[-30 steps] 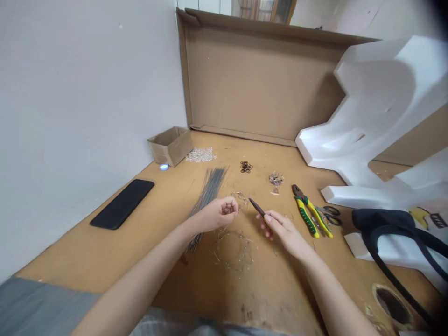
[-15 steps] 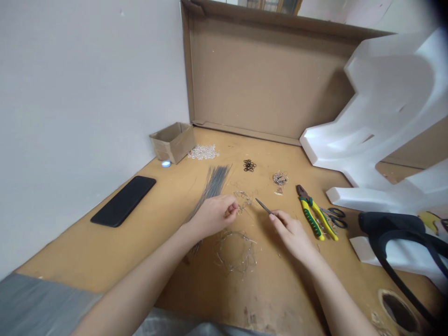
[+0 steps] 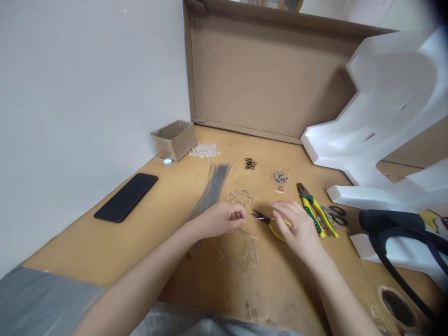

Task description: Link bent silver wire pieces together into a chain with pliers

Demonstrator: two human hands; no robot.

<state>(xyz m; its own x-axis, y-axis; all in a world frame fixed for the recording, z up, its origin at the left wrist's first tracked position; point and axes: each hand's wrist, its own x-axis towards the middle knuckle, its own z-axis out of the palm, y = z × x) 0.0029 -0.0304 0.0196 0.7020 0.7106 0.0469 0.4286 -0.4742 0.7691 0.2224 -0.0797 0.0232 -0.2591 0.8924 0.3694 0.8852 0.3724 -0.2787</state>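
My left hand [image 3: 222, 220] is curled to a pinch over a loose ring of thin beaded wire [image 3: 238, 249], and whatever its fingertips hold is too small to make out. My right hand [image 3: 297, 226] grips small pliers [image 3: 271, 223] with black jaws and a yellow handle, mostly covered by the fingers. Another wire ring [image 3: 241, 197] lies just beyond the hands. A bundle of thin grey rods [image 3: 212, 190] runs under my left wrist. Larger green-and-yellow pliers [image 3: 315, 215] and black-handled scissors [image 3: 336, 215] lie right of my right hand.
Black rubber rings [image 3: 250, 163], a small wire heap [image 3: 281, 176] and clear beads [image 3: 205, 150] lie on the tan tabletop [image 3: 276, 289]. Further out are a cardboard box [image 3: 174, 140], a black phone [image 3: 126, 198], white foam packing [image 3: 385, 116] and a black strap [image 3: 388, 228].
My right hand has dropped toward the table, and the tool's yellow handle now shows. My left hand has shifted slightly right. The view has tilted a little, moving the table contents in the frame.
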